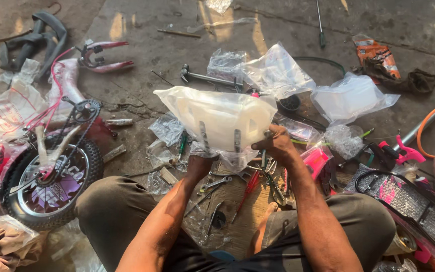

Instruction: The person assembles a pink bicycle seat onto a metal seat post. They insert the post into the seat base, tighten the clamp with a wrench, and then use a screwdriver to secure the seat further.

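I hold a white plastic part wrapped in a clear bag (217, 117) up in front of me, above my knees. Two grey metal brackets stick out of its lower edge. My left hand (198, 162) grips the bag from below, partly hidden under the loose plastic. My right hand (277, 145) clasps the part's lower right corner. Under my hands several wrenches (216, 182) and a red-handled tool (249, 187) lie on a wooden board (237, 211).
A small bicycle wheel with chain and white frame (56, 176) lies at left. Clear bags (278, 74) and another wrapped white part (349, 98) litter the concrete ahead. Pink parts (404, 151), a black wire basket (404, 199) and an orange hose (429, 121) sit at right.
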